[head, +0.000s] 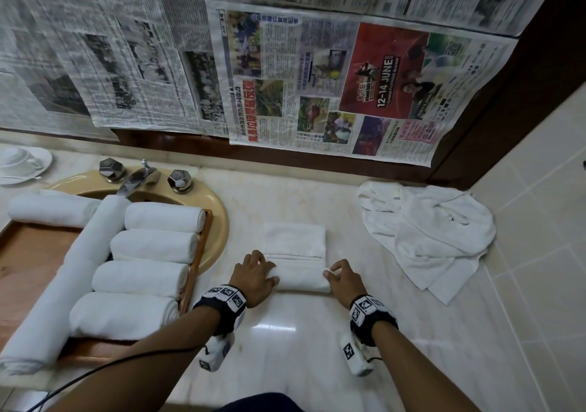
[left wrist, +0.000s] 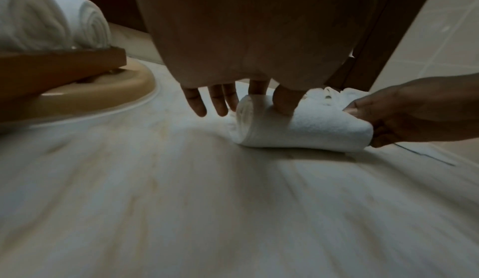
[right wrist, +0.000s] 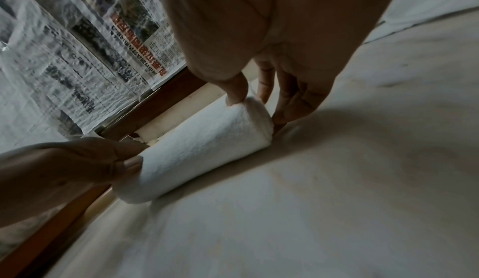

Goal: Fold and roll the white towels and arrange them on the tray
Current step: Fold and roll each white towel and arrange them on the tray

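Rolling half-rolled white terry towel (head: 296, 265) on pale marble counter (head: 285, 348), beside wooden tray (head: 196, 259) holding 6 rolls. Left hand (head: 255, 277) and right hand (head: 344, 280) pinching opposite ends; keeping pressure even, edges aligned.

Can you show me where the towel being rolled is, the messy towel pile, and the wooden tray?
half-rolled towel (head: 299, 280), head view, on the rolled part between the hands.
messy towel pile (head: 434, 234), head view, on its crumpled middle.
wooden tray (head: 196, 254), head view, on its right rim.
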`<control>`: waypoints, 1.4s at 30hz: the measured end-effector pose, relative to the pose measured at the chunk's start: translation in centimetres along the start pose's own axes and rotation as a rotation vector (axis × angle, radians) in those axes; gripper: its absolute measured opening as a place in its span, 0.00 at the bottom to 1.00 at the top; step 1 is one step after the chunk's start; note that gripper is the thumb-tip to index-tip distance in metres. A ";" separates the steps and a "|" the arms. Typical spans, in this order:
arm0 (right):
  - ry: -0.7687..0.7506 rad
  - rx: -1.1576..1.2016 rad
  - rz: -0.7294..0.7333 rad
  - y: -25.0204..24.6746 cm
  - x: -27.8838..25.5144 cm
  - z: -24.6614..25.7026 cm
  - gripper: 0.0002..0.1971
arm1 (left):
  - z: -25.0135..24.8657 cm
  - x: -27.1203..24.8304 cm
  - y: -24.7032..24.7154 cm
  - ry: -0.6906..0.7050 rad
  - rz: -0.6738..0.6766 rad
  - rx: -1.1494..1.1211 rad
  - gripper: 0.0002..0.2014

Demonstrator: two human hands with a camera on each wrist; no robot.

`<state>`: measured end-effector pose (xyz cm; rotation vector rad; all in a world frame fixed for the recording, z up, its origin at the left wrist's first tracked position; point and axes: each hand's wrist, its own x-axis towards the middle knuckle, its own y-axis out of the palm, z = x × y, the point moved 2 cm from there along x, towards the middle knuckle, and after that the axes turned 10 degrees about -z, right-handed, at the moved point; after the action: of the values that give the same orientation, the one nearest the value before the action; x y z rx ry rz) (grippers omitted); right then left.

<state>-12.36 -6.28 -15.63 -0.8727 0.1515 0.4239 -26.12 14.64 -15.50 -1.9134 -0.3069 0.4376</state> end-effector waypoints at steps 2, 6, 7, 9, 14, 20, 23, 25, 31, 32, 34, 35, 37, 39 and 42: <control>0.022 -0.003 -0.003 0.3 0.2 0.1 0.14 | -0.5 0.3 -0.4 0.010 -0.034 0.041 0.22; 0.082 -0.035 0.006 0.5 0.9 0.3 0.16 | -2.4 0.4 -0.9 0.195 -0.147 0.019 0.27; 0.098 -0.038 0.009 0.4 1.1 0.4 0.16 | -3.1 0.3 -0.7 0.277 -0.149 -0.024 0.30; 0.128 -0.044 0.014 0.2 1.3 0.6 0.16 | -4.1 -0.1 0.0 0.404 -0.138 -0.044 0.31; 0.118 -0.053 0.049 -0.3 1.7 0.8 0.14 | -4.7 0.6 0.6 0.331 -0.104 -0.033 0.29; -0.184 0.016 -0.036 -1.8 3.0 1.1 0.03 | -4.5 2.0 -0.4 0.312 -0.074 -0.064 0.30; -0.367 -0.067 0.112 -1.5 3.8 0.8 0.22 | -3.9 1.1 0.0 0.343 -0.062 -0.102 0.28; -0.441 -0.237 0.212 -1.0 4.0 0.6 0.27 | -3.5 0.1 0.3 0.364 -0.072 -0.126 0.26; -0.582 -0.365 0.149 -0.6 4.6 1.0 0.11 | -3.2 -1.8 0.9 0.362 -0.104 -0.171 0.24; -0.622 -0.376 0.159 -0.5 4.8 1.3 0.09 | -3.2 -1.9 1.0 0.354 -0.103 -0.180 0.24; -0.633 -0.350 0.177 -0.7 5.5 2.0 0.09 | -3.3 -2.1 1.0 0.345 -0.101 -0.199 0.24; -0.617 -0.298 0.163 -0.8 6.0 2.6 0.09 | -3.3 -2.0 1.0 0.346 -0.105 -0.209 0.23; -0.543 -0.115 0.088 -1.1 7.5 4.2 0.06 | -3.2 -2.0 1.0 0.345 -0.105 -0.223 0.23; -0.452 0.031 0.002 -1.5 9.2 6.1 0.05 | -3.3 -2.0 1.1 0.337 -0.102 -0.227 0.22; -0.352 0.137 -0.077 -1.9 11.8 8.8 0.04 | -3.2 -2.0 1.4 0.323 -0.097 -0.231 0.21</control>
<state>-1.26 2.92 -12.22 -0.6557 -0.1749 0.4824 -26.48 10.70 -15.40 -2.1451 -0.2431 0.0251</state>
